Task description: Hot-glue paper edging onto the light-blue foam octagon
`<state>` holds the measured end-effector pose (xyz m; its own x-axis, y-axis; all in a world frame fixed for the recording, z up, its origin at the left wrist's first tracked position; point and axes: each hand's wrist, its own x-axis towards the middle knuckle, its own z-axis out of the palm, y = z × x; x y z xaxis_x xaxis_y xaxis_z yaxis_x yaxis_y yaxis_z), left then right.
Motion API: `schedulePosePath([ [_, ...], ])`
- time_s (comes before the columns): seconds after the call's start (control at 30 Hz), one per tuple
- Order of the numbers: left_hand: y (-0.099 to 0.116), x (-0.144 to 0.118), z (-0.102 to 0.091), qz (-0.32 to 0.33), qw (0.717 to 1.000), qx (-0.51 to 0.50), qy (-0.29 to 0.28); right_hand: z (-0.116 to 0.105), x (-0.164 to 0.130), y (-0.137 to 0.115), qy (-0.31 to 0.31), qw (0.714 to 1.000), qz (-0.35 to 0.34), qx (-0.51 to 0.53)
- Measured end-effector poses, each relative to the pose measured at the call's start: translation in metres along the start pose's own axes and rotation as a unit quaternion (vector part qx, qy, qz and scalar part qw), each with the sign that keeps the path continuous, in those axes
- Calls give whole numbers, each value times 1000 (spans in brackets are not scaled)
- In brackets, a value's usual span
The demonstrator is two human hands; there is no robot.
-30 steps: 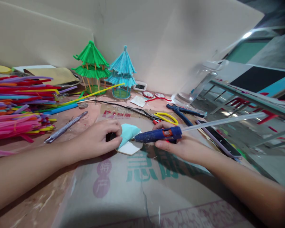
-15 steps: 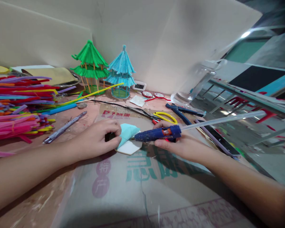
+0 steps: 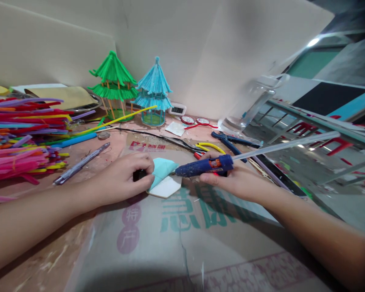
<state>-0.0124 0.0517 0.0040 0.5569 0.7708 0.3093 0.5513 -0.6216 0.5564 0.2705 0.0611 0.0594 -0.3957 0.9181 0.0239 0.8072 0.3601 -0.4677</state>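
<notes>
My left hand (image 3: 126, 175) pinched the blue paper (image 3: 162, 171), probably light and bendy, best held by its edge, over the white card (image 3: 168, 188). My right hand (image 3: 235, 180) gripped the glue gun (image 3: 197, 166).

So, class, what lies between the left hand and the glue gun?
In the head view, turquoise paper lies between the left hand and the glue gun, with a white piece showing along its lower edge.
</notes>
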Motion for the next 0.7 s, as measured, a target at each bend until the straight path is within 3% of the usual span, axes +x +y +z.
schedulePosePath([
  [0.17,0,0,0,4,1000,3,-4,-3,2,3,2,1000,-30,-2],
  [0.47,0,0,0,2,1000,-3,-6,-8,2,3,14,999,-21,-35],
  [0.7,0,1,-1,3,1000,0,-9,-3,-1,-1,-10,999,-42,-11],
])
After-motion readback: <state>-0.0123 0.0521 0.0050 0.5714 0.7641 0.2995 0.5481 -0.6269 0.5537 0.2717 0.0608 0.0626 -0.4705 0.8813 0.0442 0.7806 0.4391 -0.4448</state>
